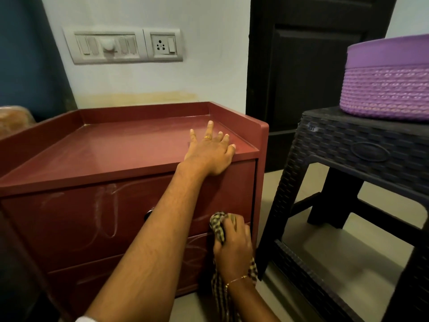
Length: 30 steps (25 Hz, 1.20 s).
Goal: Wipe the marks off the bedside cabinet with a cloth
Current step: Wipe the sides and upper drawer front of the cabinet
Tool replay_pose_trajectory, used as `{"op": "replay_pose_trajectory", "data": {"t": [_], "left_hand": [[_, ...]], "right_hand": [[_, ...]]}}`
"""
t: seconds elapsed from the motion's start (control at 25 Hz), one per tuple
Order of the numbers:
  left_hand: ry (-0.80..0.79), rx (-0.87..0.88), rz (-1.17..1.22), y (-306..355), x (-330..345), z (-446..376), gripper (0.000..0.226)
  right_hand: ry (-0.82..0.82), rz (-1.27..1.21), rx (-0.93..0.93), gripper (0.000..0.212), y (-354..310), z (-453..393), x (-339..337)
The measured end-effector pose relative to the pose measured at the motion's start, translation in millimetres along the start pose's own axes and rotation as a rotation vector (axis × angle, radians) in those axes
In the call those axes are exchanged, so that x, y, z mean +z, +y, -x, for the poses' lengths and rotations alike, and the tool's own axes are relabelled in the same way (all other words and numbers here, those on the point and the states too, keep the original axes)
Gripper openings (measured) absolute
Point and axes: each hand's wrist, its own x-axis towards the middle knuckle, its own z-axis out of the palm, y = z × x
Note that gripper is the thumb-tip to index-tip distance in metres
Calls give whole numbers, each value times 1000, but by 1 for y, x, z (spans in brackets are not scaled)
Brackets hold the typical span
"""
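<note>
Looking down from your head camera, you face a dark red cabinet set against a pale wall. Its top is a shallow tray with a raised lip on 3 sides, and 2 drawer fronts show below.

Your left hand lies flat on the front right corner of the cabinet top — fingers spread and released, holding nothing, with a gold ring on 1 finger. The left forearm crosses the upper drawer front on its way up from the bottom of the view.

Your right hand is clenched around a checked cloth, brown and cream. The bunched end of the cloth pokes out above your knuckles and presses against the right end of the drawer fronts, about where the upper drawer meets the lower one. The loose tail hangs down past your wrist, which carries a thin gold bracelet.

Pale chalky marks — long loops and scribbles — show on the upper drawer, left of your arm. Fainter strokes show on the lower drawer, just left of the cloth.

On the wall above the cabinet sits a grey switch panel with a socket at its right end. Just right of the cabinet stands a dark woven-pattern stool, with a purple basket on top. A dark door stands behind them.
</note>
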Motion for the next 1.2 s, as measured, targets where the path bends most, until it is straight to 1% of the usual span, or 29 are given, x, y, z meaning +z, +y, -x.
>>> {"op": "replay_pose_trajectory", "data": {"t": [0.04,0.08,0.16,0.2,0.24,0.28,0.32,0.4,0.44,0.48,0.52,0.56,0.6,0.64,0.68,0.76,0.8,0.84,0.88,0.92,1.04,1.08,1.12,1.16,1.2], "left_hand": [[1,0,4,0,0,-1,52],[2,0,3,0,0,-1,52],[31,-9,-34,1,1,1,52],[84,-17,-65,1,4,3,52],[174,-22,-99,0,8,6,52],[303,-21,-126,-1,15,9,52],[463,-17,-133,-2,21,14,50],[799,-57,-60,-7,35,27,42],[927,-131,-4,-10,43,34,39],[1010,-231,52,-13,53,43,39],[1057,-326,100,-14,64,53,41],[1081,-393,137,-14,76,64,43],[1080,-429,155,-13,90,73,46],[1064,-456,162,-14,103,83,48],[1049,-481,175,-17,114,92,50],[1032,-542,215,-23,131,105,53],[1021,-570,224,-25,138,111,54],[1010,-582,233,-27,145,118,54],[1004,-579,243,-28,151,123,54],[1003,-572,252,-30,156,127,54],[977,-620,245,-43,159,127,56],[968,-626,237,-47,157,125,58],[964,-630,234,-49,157,123,60],[963,-633,231,-52,157,121,61],[960,-640,234,-53,157,120,62]], "right_hand": [[-23,-2,-13,45,4,1,0],[-2,-11,-10,40,3,-6,-2],[101,-49,57,31,-8,-38,-9],[157,-84,107,29,-16,-58,-14],[206,-119,148,28,-23,-75,-17],[241,-139,165,29,-26,-85,-18],[256,-131,153,32,-26,-86,-16],[208,-55,96,40,-12,-58,-4],[174,-25,77,43,-3,-35,3],[131,-14,62,41,3,-14,7],[91,-11,53,37,8,1,8],[67,-14,53,36,10,6,9],[76,-30,70,37,10,0,9],[123,-77,109,36,5,-14,6],[199,-139,171,29,-2,-34,0],[373,-254,337,18,-15,-79,-14],[435,-282,394,17,-22,-94,-17],[453,-300,413,17,-30,-99,-16],[437,-304,386,16,-41,-96,-13],[397,-294,312,18,-54,-86,-6],[174,-211,-57,30,-82,-46,8],[132,-200,-108,32,-76,-48,6],[137,-202,-95,33,-62,-55,3],[190,-209,-22,32,-46,-63,-2],[261,-223,90,29,-31,-72,-9]]}}
